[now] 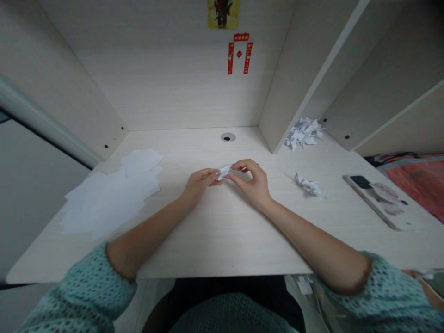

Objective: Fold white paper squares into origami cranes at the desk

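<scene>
A small folded piece of white paper (224,172) is held between my two hands, above the middle of the desk. My left hand (202,180) pinches its left end with the thumb on top. At its right end, the thumb and fingertips of my right hand (252,181) close on the paper's narrow tip. To the left, many white paper sheets (111,194) lie spread and overlapping. A small cluster of folded white paper pieces (308,185) rests to the right of my right hand.
A larger heap of folded paper (303,132) sits behind the upright divider (277,134). At the right lies a phone (381,201), near a red cloth (419,180). A round cable hole (228,137) is near the back panel, which bears red stickers (231,58).
</scene>
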`<state>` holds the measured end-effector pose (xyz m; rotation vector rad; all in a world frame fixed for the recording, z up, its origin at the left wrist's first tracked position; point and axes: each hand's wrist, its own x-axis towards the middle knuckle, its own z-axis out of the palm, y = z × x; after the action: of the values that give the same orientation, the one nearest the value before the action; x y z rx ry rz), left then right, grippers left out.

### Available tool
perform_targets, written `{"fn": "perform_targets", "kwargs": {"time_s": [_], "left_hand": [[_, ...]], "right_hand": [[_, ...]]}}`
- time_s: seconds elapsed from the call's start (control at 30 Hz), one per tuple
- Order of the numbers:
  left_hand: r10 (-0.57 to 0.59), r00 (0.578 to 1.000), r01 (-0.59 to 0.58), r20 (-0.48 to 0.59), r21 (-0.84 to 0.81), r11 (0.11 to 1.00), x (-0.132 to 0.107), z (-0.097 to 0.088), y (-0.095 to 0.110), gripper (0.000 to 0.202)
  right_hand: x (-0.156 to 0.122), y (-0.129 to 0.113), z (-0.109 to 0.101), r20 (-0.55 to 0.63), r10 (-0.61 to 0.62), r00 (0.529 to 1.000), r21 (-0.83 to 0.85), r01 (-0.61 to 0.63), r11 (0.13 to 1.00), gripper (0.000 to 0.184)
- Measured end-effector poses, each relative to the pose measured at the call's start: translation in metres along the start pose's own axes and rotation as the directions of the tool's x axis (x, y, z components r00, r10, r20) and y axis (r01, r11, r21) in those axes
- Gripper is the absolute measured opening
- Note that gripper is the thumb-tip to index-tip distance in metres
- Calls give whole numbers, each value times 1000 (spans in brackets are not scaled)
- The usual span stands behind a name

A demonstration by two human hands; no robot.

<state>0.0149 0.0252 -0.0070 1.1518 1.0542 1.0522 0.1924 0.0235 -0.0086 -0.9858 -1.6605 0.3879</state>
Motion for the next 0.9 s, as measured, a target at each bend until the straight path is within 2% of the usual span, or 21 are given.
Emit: {"fn": "perform_targets", "kwargs": {"time_s": [0.17,0.33,0.63,0.77,0.9], "left_hand": [[38,999,-40,38,50,998,-1,0,-4,36],[46,999,-49,27,112,992,-3,1,-4,40],[55,998,-58,24,139,989,-1,1,-5,39],[64,997,-69,53,87,994,-1,0,-6,37],[24,997,-26,79,29,999,-1,-2,-6,37]], "right_hand": [[2,3,1,38,5,999,55,-7,998,18],[2,4,0,71,-12,997,71,7,997,15],[1,2,-2,140,-72,988,-2,73,997,12],[-1,2,-1,136,-64,989,17,62,998,9],[-2,2,1,135,-44,990,51,37,998,7]]}}
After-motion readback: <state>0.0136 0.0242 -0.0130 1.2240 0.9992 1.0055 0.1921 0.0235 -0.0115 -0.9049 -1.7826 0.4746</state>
